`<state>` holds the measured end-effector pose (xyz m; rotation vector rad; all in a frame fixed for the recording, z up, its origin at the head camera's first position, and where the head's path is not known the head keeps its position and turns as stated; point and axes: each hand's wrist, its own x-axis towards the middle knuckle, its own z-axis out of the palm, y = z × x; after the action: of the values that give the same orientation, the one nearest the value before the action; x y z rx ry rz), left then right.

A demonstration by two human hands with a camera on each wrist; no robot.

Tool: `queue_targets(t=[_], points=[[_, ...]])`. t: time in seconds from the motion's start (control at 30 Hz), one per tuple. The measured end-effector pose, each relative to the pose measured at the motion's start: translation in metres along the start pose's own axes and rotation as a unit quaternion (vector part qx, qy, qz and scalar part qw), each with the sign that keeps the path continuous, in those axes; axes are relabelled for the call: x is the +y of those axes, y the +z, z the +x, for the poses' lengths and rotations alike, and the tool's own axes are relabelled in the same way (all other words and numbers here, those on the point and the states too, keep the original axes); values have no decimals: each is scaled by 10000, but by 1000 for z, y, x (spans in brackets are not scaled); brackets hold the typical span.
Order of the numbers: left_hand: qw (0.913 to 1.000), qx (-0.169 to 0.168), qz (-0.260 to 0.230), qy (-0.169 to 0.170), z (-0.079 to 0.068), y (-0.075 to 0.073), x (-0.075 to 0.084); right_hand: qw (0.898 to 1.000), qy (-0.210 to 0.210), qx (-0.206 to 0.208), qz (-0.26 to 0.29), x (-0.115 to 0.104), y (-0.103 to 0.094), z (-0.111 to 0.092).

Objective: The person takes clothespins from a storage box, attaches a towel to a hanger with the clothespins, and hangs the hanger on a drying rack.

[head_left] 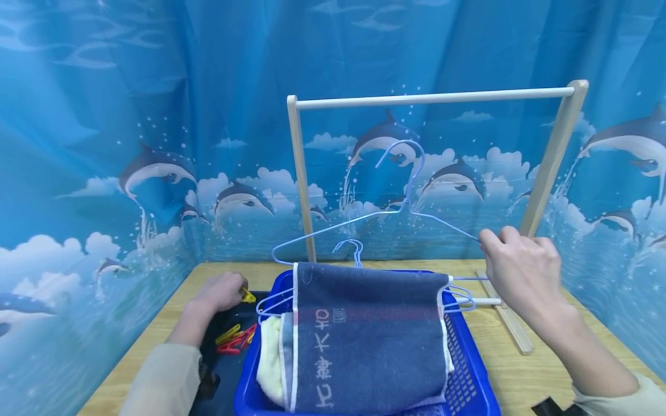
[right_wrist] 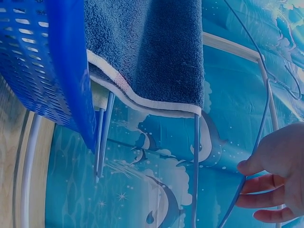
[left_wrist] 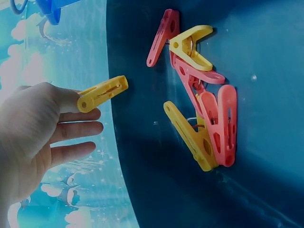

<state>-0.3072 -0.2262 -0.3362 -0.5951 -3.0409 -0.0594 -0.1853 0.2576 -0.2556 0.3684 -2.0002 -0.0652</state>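
Hanging the navy towel (head_left: pixel 369 341) appears to be the step in hand: it drapes over the lower bar of a blue wire hanger (head_left: pixel 374 214), above the blue basket (head_left: pixel 476 370). The next move likely calls for clipping towel to bar. The left hand (head_left: pixel 221 292) pinches a yellow clothespin (left_wrist: pixel 103 94) near the dark tray's (left_wrist: pixel 270 152) far edge, remaining fingers extended. The right hand (head_left: pixel 522 268) pinches the hanger's right shoulder, thumb closed against forefinger. A wooden rack (head_left: pixel 554 150) stands toward the worktop's (head_left: pixel 525 378) far edge.
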Motion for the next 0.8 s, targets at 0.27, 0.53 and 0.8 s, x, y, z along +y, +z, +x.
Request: queue_targets(t=[0.27,0.53,0.8], points=[[9993,-18,-327,-163,-4,-5,3,9998,118,-142,30,0,2,-1],[9986,231,-454,-161,-4,-12,3,10000,60,-57,19,0,3,-1],[9921,1241,158,132,-1,-14,7,10000,-14,-47,-12,0,2,0]])
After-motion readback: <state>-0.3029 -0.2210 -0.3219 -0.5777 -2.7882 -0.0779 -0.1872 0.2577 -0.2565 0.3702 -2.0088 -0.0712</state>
